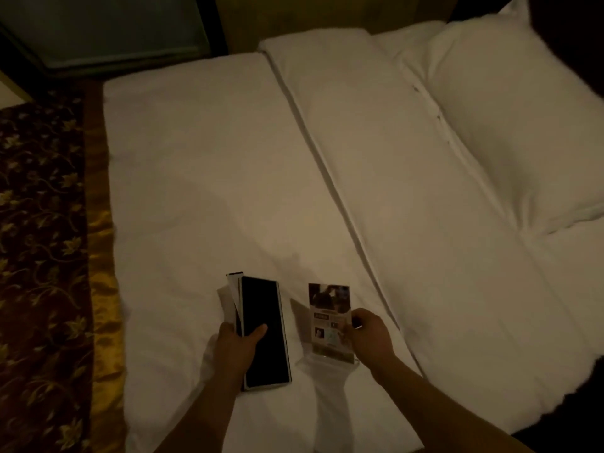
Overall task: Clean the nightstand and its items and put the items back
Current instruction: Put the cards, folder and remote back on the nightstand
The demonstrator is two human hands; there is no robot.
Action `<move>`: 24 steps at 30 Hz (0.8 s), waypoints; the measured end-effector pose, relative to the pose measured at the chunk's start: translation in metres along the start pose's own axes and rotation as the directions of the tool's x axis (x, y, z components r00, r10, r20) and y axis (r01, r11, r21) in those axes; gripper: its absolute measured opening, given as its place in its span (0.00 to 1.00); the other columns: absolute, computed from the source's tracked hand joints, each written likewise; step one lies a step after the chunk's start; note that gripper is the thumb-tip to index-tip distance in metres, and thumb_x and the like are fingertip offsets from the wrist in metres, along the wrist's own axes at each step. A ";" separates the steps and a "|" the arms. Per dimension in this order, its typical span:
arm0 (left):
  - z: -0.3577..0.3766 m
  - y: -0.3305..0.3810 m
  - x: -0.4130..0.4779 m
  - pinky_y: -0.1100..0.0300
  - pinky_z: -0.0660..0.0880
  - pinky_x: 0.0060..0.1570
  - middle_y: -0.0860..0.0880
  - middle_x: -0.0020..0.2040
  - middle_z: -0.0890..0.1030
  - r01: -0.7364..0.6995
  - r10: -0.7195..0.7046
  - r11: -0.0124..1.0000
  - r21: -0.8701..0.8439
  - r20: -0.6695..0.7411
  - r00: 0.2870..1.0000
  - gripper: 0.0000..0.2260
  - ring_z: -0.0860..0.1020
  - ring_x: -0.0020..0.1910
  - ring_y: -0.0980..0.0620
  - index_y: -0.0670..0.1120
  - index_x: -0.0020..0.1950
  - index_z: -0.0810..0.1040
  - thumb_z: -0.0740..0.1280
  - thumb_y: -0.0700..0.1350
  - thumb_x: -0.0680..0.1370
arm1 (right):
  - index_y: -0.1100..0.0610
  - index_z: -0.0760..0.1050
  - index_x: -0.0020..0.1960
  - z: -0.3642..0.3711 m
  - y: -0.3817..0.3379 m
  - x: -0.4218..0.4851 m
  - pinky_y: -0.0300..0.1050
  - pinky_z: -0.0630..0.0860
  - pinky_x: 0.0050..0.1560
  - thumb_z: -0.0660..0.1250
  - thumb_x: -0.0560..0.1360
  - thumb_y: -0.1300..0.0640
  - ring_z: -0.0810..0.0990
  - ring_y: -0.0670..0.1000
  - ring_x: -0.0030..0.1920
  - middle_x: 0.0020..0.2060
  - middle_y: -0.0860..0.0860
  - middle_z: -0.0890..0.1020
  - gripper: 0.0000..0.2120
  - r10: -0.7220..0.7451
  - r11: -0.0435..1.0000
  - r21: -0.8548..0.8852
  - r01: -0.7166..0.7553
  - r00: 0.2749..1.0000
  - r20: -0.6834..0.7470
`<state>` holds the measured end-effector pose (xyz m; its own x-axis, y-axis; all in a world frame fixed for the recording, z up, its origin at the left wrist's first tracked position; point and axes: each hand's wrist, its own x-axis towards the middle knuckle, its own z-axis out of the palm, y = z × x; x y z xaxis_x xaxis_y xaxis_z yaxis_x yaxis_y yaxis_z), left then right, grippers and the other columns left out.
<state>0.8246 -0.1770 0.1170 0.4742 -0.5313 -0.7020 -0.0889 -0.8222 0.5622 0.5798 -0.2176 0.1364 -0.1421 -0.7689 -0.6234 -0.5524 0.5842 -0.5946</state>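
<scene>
A long black flat folder (266, 331) with a pale edge lies on the white bed (209, 178), with white paper slips (232, 297) sticking out at its far left. My left hand (236, 349) grips its left side, thumb on the black face. To its right stands a clear acrylic card stand (330, 317) with a printed leaflet inside, its base on the sheet. My right hand (367, 335) pinches the stand's right edge. The nightstand is out of view.
A white pillow (510, 119) and a folded duvet (369, 152) fill the right side of the bed. A dark floral bed runner with a gold border (45, 256) crosses the left. A dark panel (108, 27) stands beyond the bed. The room is dim.
</scene>
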 end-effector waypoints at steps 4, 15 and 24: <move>-0.005 0.015 -0.032 0.47 0.79 0.52 0.39 0.58 0.80 -0.066 0.063 0.997 0.043 0.063 0.996 0.26 0.80 0.53 0.40 0.40 0.59 0.71 0.79 0.50 0.70 | 0.54 0.79 0.43 -0.040 -0.004 -0.031 0.51 0.83 0.43 0.68 0.74 0.56 0.83 0.49 0.40 0.39 0.48 0.83 0.02 0.008 0.994 0.107 0.001 0.996 -0.086; 0.032 0.055 -0.121 0.48 0.79 0.49 0.43 0.48 0.83 -0.278 0.241 0.952 0.129 0.244 0.939 0.25 0.82 0.45 0.44 0.42 0.54 0.75 0.82 0.49 0.65 | 0.52 0.80 0.42 -0.151 0.042 -0.131 0.48 0.79 0.36 0.70 0.72 0.60 0.83 0.51 0.40 0.39 0.50 0.83 0.03 0.091 0.956 0.294 0.006 0.945 -0.315; 0.113 0.104 -0.222 0.50 0.80 0.47 0.47 0.45 0.82 -0.484 0.370 0.862 0.151 0.466 0.804 0.20 0.82 0.43 0.46 0.44 0.49 0.74 0.81 0.48 0.67 | 0.56 0.80 0.40 -0.225 0.117 -0.200 0.52 0.80 0.40 0.72 0.71 0.60 0.82 0.52 0.39 0.37 0.51 0.83 0.02 0.246 0.885 0.466 0.001 0.848 -0.469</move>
<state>0.6117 -0.1675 0.2815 -0.0601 -0.8263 -0.5601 -0.4383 -0.4823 0.7585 0.3592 -0.0543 0.3056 -0.6420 -0.6302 -0.4367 -0.1060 0.6370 -0.7635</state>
